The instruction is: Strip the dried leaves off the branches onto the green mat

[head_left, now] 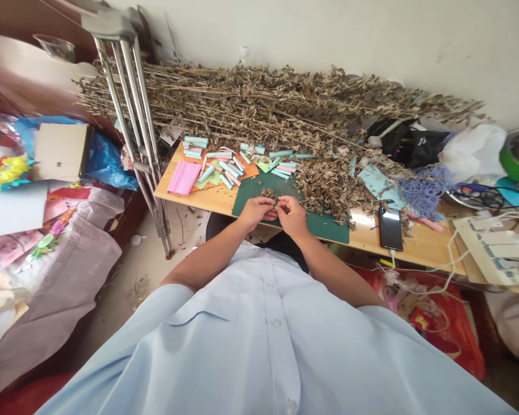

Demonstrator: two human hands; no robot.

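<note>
Light blue shirt (pixel 242 340) nearest. Left hand (pixel 258 211) and right hand (pixel 292 215) converge, each grip closed on dried leaf matter (pixel 276 206) at the green mat's (pixel 329 227) near edge; its long axis is indiscernible. Beyond, dried stems (pixel 237 106) run left-right.

Right edge cuts off a green container (pixel 518 164); plant bits (pixel 275 206) in the fingers (pixel 266 202) are too small to distinguish.
</note>
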